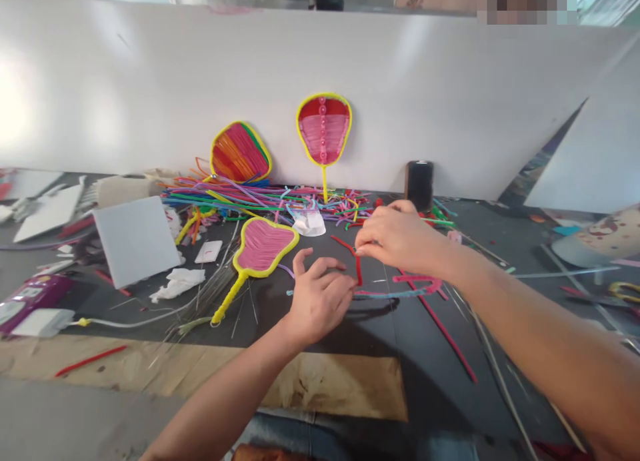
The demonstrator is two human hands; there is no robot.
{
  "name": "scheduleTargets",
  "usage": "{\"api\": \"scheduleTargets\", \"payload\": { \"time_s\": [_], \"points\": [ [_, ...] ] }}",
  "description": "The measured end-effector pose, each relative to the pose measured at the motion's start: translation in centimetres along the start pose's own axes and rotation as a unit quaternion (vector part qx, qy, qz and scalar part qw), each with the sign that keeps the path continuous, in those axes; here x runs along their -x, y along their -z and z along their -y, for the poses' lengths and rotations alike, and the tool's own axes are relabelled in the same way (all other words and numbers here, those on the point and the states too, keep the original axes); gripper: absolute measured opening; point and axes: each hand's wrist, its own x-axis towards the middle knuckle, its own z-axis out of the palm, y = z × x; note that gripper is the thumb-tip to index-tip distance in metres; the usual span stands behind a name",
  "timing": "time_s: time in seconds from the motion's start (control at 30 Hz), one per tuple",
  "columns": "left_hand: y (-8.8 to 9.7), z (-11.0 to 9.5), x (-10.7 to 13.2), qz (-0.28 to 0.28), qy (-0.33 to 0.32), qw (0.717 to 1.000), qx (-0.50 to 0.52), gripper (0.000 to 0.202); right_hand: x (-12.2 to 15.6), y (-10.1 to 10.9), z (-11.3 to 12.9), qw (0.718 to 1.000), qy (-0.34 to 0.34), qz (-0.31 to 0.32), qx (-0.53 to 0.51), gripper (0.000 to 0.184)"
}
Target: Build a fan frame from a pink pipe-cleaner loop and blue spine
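Observation:
My right hand (395, 238) pinches the top of a bent red pipe cleaner (353, 258) above the dark table (430, 354). My left hand (320, 294) is curled just below it, fingertips closed on the lower end of the same red piece. A pink and light-blue pipe cleaner shape (415, 286) lies to the right of my left hand. A long red pipe cleaner (445, 331) runs toward the near right. A pink fan with yellow rim and handle (257, 251) lies flat to the left of my hands.
Two finished fans, one orange (240, 152) and one red-pink (324, 129), lean on the white partition (150, 88). A heap of coloured pipe cleaners (270, 198) lies below them. A dark phone (419, 184) stands upright. White foam board (136, 240) and a purple glue gun (30, 300) sit left.

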Motion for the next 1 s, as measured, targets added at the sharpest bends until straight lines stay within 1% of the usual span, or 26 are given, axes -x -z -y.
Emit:
{"api": "scheduleTargets", "payload": {
  "time_s": [0.1,0.13,0.17,0.2,0.23,0.27,0.3,0.37,0.4,0.43,0.5,0.53,0.57,0.6,0.67,0.73,0.83,0.9,1.0],
  "points": [
    [0.1,-0.1,0.1,0.004,-0.018,1.0,0.012,0.014,-1.0,-0.9,-1.2,0.988,-0.026,0.125,-0.082,0.017],
    [0.1,-0.1,0.1,0.006,-0.014,1.0,0.015,0.014,-1.3,-1.0,-1.5,0.983,-0.033,0.148,-0.104,0.016],
    [0.1,-0.1,0.0,0.008,-0.004,1.0,0.018,0.013,-1.4,-1.0,-1.8,0.981,-0.042,0.147,-0.12,0.014],
    [0.2,0.0,-0.1,0.009,0.013,1.0,0.02,0.013,-1.3,-0.8,-2.1,0.982,-0.053,0.124,-0.132,0.011],
    [0.3,0.1,-0.2,0.009,0.035,0.999,0.023,0.012,-1.1,-0.3,-2.3,0.985,-0.065,0.077,-0.14,0.01],
    [0.3,0.2,-0.4,0.007,0.061,0.998,0.026,0.012,-0.6,0.3,-2.3,0.986,-0.083,0.008,-0.143,0.012],
    [0.4,0.4,-0.6,0.004,0.089,0.996,0.03,0.011,0.1,1.1,-2.2,0.981,-0.107,-0.063,-0.15,0.015],
    [0.6,0.7,-0.9,-0.002,0.14,0.989,0.042,0.009,2.2,2.5,-1.3,0.957,-0.135,-0.203,-0.159,0.018],
    [0.6,0.9,-1.0,-0.003,0.163,0.985,0.049,0.009,3.4,3.0,-0.5,0.947,-0.137,-0.242,-0.159,0.018],
    [0.6,1.0,-1.0,-0.001,0.182,0.982,0.057,0.009,4.6,3.1,0.4,0.941,-0.132,-0.266,-0.162,0.019],
    [0.5,1.1,-1.1,0.005,0.21,0.974,0.078,0.009,6.5,2.0,2.4,0.956,-0.091,-0.212,-0.18,0.019],
    [0.3,1.1,-1.0,0.01,0.218,0.971,0.092,0.009,7.1,0.9,3.3,0.963,-0.07,-0.191,-0.178,0.017],
    [0.2,1.0,-1.0,0.015,0.222,0.969,0.108,0.01,7.4,-0.5,4.1,0.965,-0.071,-0.185,-0.171,0.02],
    [0.1,1.0,-0.9,0.02,0.223,0.967,0.125,0.01,7.4,-2.0,4.6,0.965,-0.081,-0.19,-0.161,0.025],
    [-0.1,0.7,-0.9,0.039,0.221,0.962,0.155,0.009,6.9,-4.9,5.0,0.955,-0.108,-0.238,-0.137,0.034],
    [-0.2,0.5,-0.9,0.06,0.219,0.958,0.176,0.008,6.2,-6.9,4.9,0.949,-0.127,-0.252,-0.144,0.038],
    [-0.1,0.1,-0.9,0.09,0.215,0.952,0.2,0.009,6.0,-8.2,4.3,0.947,-0.121,-0.252,-0.159,0.036],
    [0.1,-0.2,-0.9,0.11,0.206,0.948,0.215,0.01,6.3,-8.3,4.0,0.943,-0.115,-0.26,-0.17,0.034],
    [0.1,-0.3,-0.8,0.137,0.194,0.942,0.237,0.006,6.9,-8.4,3.8,0.936,-0.118,-0.272,-0.189,0.025]
  ]
}}
